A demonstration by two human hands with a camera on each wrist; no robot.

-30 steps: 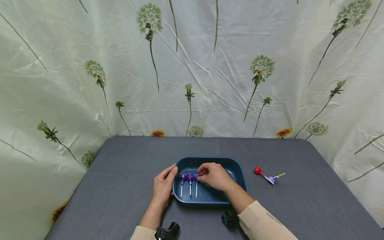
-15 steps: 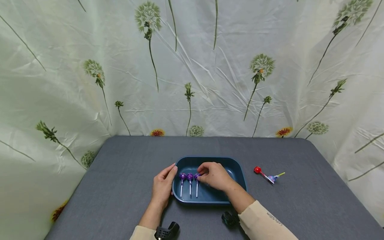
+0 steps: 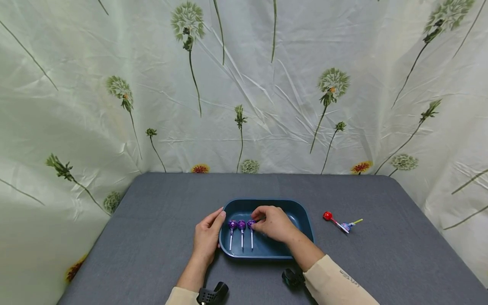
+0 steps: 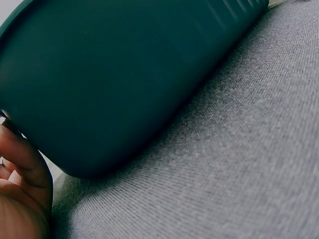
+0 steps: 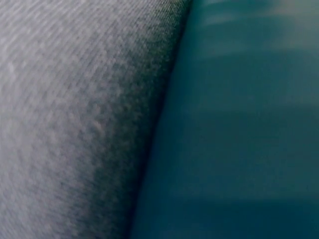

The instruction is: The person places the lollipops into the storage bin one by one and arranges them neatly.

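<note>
Purple lollipop (image 3: 250,223), round-headed, white-sticked, in right hand's (image 3: 273,223) narrow grip, blue tray (image 3: 270,251) in left hand (image 3: 206,237)

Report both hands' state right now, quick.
Left hand: closed, holding the left end of the blue tray.
Right hand: closed, pinching the rightmost purple lollipop by its head.

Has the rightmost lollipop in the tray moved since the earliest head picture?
Yes, slightly: against the blue tray, the rightmost purple lollipop has shifted right, farther from the middle lollipop.
</note>
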